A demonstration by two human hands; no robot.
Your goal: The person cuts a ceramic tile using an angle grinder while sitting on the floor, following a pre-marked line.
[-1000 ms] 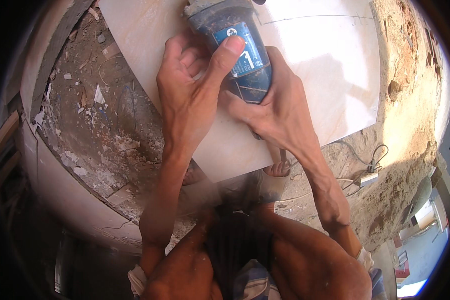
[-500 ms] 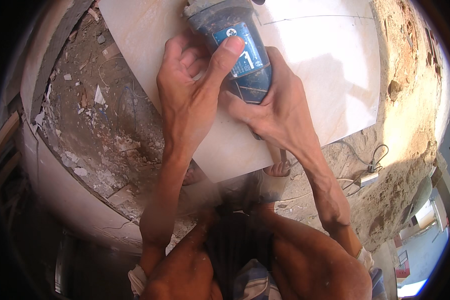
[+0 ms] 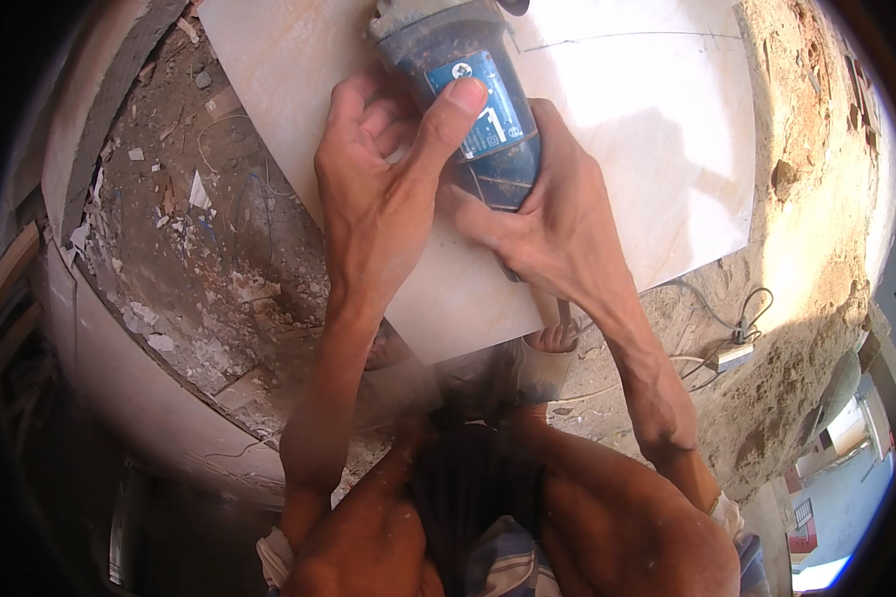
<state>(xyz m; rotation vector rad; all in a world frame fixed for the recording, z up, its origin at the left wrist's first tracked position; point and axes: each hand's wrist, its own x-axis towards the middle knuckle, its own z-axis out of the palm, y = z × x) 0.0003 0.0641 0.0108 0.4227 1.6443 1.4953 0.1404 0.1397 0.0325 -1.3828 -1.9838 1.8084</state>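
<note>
From where I stand, the tool (image 3: pixel 498 109), dusty and blue, is in front of the person, above the pale tile (image 3: pixel 657 149), its head pointing away and its narrow end toward the knees. The right hand (image 3: pixel 553 204) has its grip wrapped around that narrow end. The left hand (image 3: pixel 383 169) lays its thumb flat on the blue label (image 3: pixel 480 144), while its fingers curl at the tool's left side; I cannot tell whether that grip pinches the underside. A thin dark line (image 3: pixel 632 36) crosses the tile's sunlit far part. Past its left edge lies rubble (image 3: pixel 169 308), with white chips scattered through it. To the right, on sandy ground (image 3: pixel 796 199), a looped cord (image 3: pixel 707 301) runs beside a small white box (image 3: pixel 734 356). Toes (image 3: pixel 556 336) show near the tile's close edge.
</note>
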